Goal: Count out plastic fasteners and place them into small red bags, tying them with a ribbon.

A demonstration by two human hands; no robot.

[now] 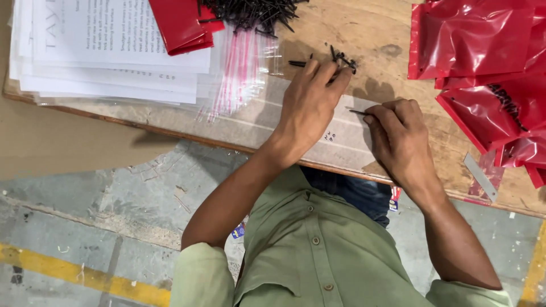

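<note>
Only the head view here, so we're looking straight down at the wooden table (392,62), and we'll place everything off the small cluster of black screws (343,58) in the middle of it.

Our left hand (310,105) sits right on the near side of that cluster, fingers held together and curled forward, tips touching or just short of the screws. Can't tell if it's actually got one pinched, the fingertips cover that bit. Our right hand (401,142) is nearer to us and off to the right of the cluster, thumb and forefinger pinching a single black screw (358,112) that pokes out to the left.

Past the cluster, toward the far edge, there's the big heap of black screws (250,14). Left of the cluster lies a fan of clear zip bags (242,71) with red strips, then a stack of printed sheets (108,51) further left. Well to the right, a pile of red pouches (483,62).

What could go wrong, we reckon: the loose screws are tiny and roll easily, so a careless sweep of the left hand could scatter them toward the table edge and onto the floor. The pinched screw is held only near one end, so it might slip out.
</note>
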